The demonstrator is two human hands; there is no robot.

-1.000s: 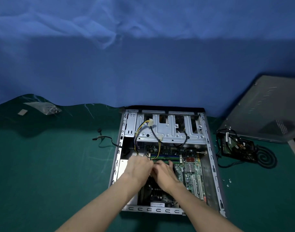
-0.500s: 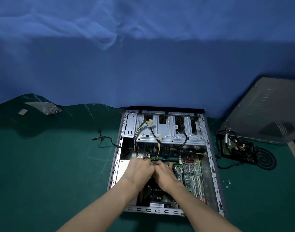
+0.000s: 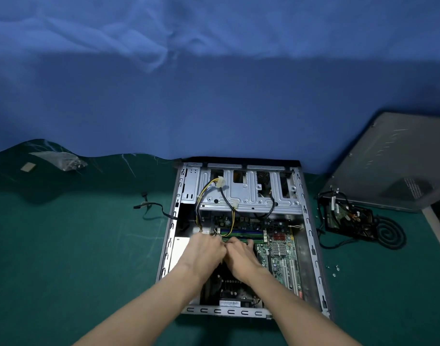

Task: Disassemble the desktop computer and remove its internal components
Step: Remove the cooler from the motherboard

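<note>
almost nothing shifts — our left hand [image 3: 204,250] and right hand [image 3: 242,258] stay huddled at the memory sticks [image 3: 241,232] in the open computer case [image 3: 311,245], 6 o'clock on the desk [image 3: 89,245]; fingers [image 3: 249,243] curl under, hold unseen — nothing looks freed yet.

Loose cables [image 3: 232,221] over memory slots [image 3: 249,232]

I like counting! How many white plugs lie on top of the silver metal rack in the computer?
2. One white plug lies far left on the rack, on yellow and black wires; the other, by its near edge. More may hide underneath.
</note>
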